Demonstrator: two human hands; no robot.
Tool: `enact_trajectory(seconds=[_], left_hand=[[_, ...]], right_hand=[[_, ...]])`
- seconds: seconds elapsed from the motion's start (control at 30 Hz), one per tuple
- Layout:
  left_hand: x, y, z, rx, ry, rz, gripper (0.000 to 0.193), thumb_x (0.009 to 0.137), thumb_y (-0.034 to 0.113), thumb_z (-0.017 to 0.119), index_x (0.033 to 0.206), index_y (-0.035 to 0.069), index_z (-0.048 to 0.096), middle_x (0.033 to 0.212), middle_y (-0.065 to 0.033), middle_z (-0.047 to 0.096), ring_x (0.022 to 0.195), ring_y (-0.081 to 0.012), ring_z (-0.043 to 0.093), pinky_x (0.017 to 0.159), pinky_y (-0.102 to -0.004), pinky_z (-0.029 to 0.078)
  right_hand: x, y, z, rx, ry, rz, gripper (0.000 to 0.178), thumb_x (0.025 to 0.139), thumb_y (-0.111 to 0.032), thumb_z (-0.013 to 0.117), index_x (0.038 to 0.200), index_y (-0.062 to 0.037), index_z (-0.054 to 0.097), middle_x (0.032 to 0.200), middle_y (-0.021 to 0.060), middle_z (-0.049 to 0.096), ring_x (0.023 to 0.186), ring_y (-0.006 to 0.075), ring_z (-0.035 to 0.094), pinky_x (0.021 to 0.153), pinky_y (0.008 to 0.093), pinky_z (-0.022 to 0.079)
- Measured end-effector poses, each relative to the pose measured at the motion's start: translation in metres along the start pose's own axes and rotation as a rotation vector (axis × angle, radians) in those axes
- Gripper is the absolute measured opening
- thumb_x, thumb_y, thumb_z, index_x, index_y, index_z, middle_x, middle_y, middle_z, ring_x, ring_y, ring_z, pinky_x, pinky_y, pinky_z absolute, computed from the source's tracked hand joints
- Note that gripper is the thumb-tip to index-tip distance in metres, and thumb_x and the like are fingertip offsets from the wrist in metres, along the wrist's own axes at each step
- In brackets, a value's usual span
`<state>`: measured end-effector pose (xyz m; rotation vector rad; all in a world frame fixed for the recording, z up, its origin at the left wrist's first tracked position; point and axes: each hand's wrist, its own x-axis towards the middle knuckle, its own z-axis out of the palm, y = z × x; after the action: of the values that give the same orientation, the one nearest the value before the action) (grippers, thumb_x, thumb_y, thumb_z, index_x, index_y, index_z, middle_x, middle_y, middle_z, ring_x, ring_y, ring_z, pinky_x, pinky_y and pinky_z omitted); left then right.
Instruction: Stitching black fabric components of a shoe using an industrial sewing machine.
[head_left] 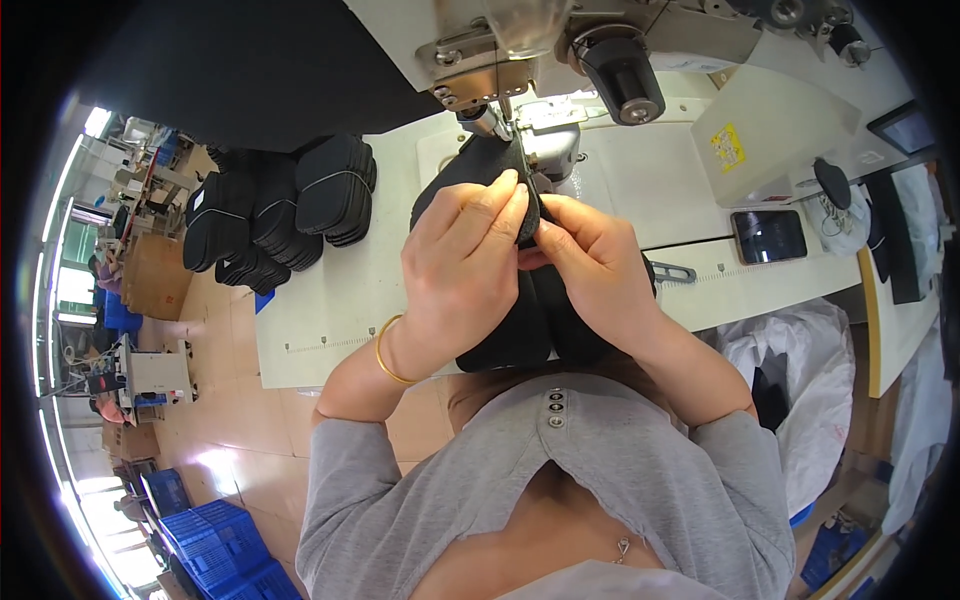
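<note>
Under the sewing machine's needle area (pixel 510 118) lies a black padded fabric piece (pixel 472 165), its edge running toward me. My left hand (pixel 462 258) pinches that edge with thumb and fingers close together, just in front of the presser foot. Right beside it, my right hand (pixel 592 258) grips the same edge between thumb and bent forefinger. More black fabric (pixel 515 318) hangs below both hands over the table's front edge; whether it is all one piece I cannot tell. The fingertips partly hide the seam edge.
Bundles of black pads (pixel 335 190), tied with string, stand on the white table (pixel 330 310) at left. A phone (pixel 768 236) lies at right near a grey metal lever (pixel 674 272). A white sack (pixel 800 375) hangs right; blue crates (pixel 222 545) sit on the floor.
</note>
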<state>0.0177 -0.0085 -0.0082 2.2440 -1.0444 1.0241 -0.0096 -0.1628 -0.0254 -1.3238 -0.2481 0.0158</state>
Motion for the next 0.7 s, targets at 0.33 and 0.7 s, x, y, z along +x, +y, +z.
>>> enact_trajectory(seconds=[0.33,0.7], left_hand=[[0.001,0.004,0.005,0.073,0.015,0.08,0.041,0.059,-0.006,0.066,0.1,-0.008,0.069,0.101,-0.0145,0.068,0.084,-0.0264,0.063,0.07,-0.0344,0.054],[0.008,-0.007,0.009,0.125,0.031,0.125,0.04,0.06,0.002,0.067,0.098,-0.008,0.069,0.099,-0.0126,0.066,0.085,-0.0242,0.062,0.069,-0.0331,0.054]], right_hand=[[0.0,-0.001,-0.004,-0.052,0.001,-0.003,0.023,0.101,-0.006,0.047,0.115,0.0056,0.062,0.094,0.0076,0.067,0.085,0.0117,0.067,0.076,0.0262,0.055],[0.011,-0.001,-0.002,-0.002,0.002,0.001,0.024,0.101,-0.009,0.048,0.115,0.0044,0.062,0.094,0.0061,0.068,0.085,0.0123,0.068,0.076,0.0257,0.055]])
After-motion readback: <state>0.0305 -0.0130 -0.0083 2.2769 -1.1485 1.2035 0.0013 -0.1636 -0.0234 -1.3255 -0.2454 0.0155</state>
